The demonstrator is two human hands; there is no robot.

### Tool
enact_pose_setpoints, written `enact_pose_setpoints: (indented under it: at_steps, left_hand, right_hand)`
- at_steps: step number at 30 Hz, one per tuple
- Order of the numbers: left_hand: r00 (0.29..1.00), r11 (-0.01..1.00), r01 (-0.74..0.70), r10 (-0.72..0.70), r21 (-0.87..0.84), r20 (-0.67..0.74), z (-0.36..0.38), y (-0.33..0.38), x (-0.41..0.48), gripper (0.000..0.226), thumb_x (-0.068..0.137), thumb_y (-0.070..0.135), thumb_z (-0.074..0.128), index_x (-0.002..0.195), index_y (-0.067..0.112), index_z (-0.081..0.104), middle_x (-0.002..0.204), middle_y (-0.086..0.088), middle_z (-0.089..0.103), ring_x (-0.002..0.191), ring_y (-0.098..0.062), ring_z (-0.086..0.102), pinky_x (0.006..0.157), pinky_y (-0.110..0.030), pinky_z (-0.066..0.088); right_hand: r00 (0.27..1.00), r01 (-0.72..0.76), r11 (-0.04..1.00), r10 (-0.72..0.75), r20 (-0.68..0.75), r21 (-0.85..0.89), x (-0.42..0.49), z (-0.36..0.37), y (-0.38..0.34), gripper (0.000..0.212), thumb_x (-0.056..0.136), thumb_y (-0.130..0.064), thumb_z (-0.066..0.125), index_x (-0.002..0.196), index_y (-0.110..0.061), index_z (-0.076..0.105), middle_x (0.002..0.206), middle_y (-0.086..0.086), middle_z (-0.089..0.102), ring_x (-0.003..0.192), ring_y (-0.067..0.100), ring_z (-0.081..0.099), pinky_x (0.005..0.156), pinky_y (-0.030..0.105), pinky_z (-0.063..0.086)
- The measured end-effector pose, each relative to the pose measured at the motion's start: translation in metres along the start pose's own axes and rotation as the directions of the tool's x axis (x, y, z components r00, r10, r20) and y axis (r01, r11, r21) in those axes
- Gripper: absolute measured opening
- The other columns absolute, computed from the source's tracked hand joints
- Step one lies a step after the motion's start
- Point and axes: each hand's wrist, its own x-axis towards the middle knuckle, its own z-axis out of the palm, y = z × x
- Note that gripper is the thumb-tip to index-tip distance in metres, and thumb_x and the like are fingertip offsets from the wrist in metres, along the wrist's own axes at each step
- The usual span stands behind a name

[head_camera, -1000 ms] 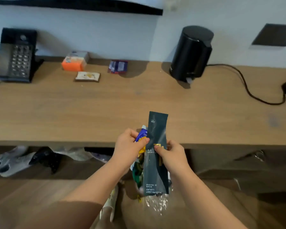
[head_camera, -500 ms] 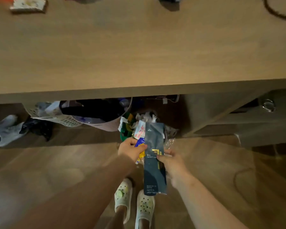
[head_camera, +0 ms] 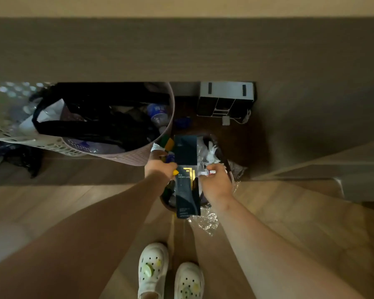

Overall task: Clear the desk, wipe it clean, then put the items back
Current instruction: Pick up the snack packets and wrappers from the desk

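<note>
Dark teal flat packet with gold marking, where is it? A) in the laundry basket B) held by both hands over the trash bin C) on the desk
B: the left hand and right hand hold the dark teal flat packet above the plastic-lined trash bin.

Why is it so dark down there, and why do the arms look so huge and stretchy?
Head view: the wooden desk shades the floor beneath it, so the dark round bin looks murky; only the gold print on the long dark teal packet and the crinkly clear plastic glint. Head view: the wide lens stretches the bare forearms wide toward the bottom corners.
</note>
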Motion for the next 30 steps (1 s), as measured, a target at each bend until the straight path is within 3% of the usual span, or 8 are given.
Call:
enact_pose_setpoints:
  at_steps: [4,6,8,11,16,20,26,30]
  left_hand:
    - [0.998,0.999,-0.046,0.045,0.019,0.047,0.012,-0.008,0.024,0.032,0.079,0.006,0.069,0.103,0.015,0.05,0.095,-0.003,0.057,0.091,-0.021,0.055,0.077,-0.028,0.045]
    - [0.99,0.997,-0.045,0.037,0.056,0.139,0.014,-0.006,0.031,0.041,0.065,0.019,0.08,0.094,0.015,0.051,0.091,-0.002,0.061,0.095,-0.022,0.059,0.083,-0.029,0.048]
    - [0.985,0.982,-0.071,0.041,0.177,0.17,0.015,-0.012,0.045,0.069,0.052,0.041,0.082,0.11,0.016,0.054,0.109,-0.005,0.063,0.108,-0.026,0.058,0.094,-0.038,0.048]
    - [0.977,0.894,-0.118,0.027,0.433,0.211,0.007,-0.013,0.036,0.079,0.072,0.053,0.071,0.136,0.019,0.04,0.134,-0.007,0.046,0.122,-0.028,0.044,0.103,-0.038,0.039]
    - [0.945,0.703,-0.326,0.255,0.632,0.204,-0.009,0.012,0.001,0.056,0.085,0.036,0.064,0.13,0.015,0.04,0.131,-0.014,0.038,0.115,-0.034,0.046,0.092,-0.042,0.044]
    - [0.913,0.653,-0.394,0.36,0.647,0.193,-0.013,0.029,-0.018,0.025,0.088,0.016,0.06,0.109,0.006,0.049,0.109,-0.015,0.055,0.098,-0.034,0.054,0.071,-0.035,0.041]
    - [0.912,0.585,-0.383,0.362,0.715,0.192,-0.014,0.027,-0.03,0.04,0.091,0.038,0.057,0.117,0.009,0.046,0.108,-0.013,0.059,0.1,-0.035,0.056,0.071,-0.035,0.041]
    - [0.906,0.553,-0.41,0.338,0.725,0.254,-0.016,0.026,-0.027,0.038,0.093,0.033,0.054,0.121,0.008,0.044,0.112,-0.016,0.058,0.102,-0.035,0.056,0.078,-0.038,0.044]
  right_hand:
    - [0.995,-0.089,0.995,0.091,-0.05,0.047,0.019,0.012,0.011,0.016,0.092,-0.01,0.05,0.104,-0.02,0.046,0.07,0.002,0.053,0.06,0.019,0.05,0.058,0.032,0.045]
    - [0.995,-0.083,0.996,0.084,-0.053,0.021,0.023,0.017,0.012,0.017,0.092,-0.01,0.049,0.106,-0.02,0.045,0.075,0.003,0.053,0.065,0.019,0.05,0.053,0.027,0.039]
    - [0.995,-0.073,0.997,0.073,-0.062,-0.002,0.025,0.02,0.01,0.018,0.092,-0.012,0.05,0.108,-0.018,0.047,0.082,0.006,0.055,0.071,0.022,0.052,0.055,0.026,0.038]
    - [0.996,-0.065,0.997,0.063,-0.065,-0.029,0.023,0.022,0.002,0.016,0.093,-0.015,0.048,0.11,-0.017,0.048,0.096,0.01,0.058,0.085,0.027,0.057,0.071,0.033,0.047]
    - [0.998,-0.048,0.997,0.046,-0.037,-0.066,0.005,0.012,-0.012,0.016,0.094,-0.018,0.046,0.111,-0.016,0.047,0.101,0.012,0.059,0.094,0.03,0.059,0.077,0.035,0.045]
    - [0.999,-0.036,0.996,0.034,-0.017,-0.087,-0.005,0.003,-0.02,0.024,0.095,-0.019,0.046,0.119,-0.016,0.049,0.095,0.007,0.053,0.084,0.023,0.05,0.07,0.027,0.036]
    - [0.998,-0.056,0.997,0.055,-0.018,-0.056,-0.015,-0.003,-0.015,0.005,0.095,-0.016,0.045,0.1,-0.016,0.045,0.09,0.006,0.054,0.082,0.025,0.052,0.071,0.031,0.04]
    - [0.999,-0.04,0.998,0.04,-0.012,-0.038,-0.015,-0.008,-0.012,0.008,0.096,-0.014,0.043,0.104,-0.013,0.047,0.073,-0.001,0.044,0.063,0.014,0.044,0.07,0.032,0.04]
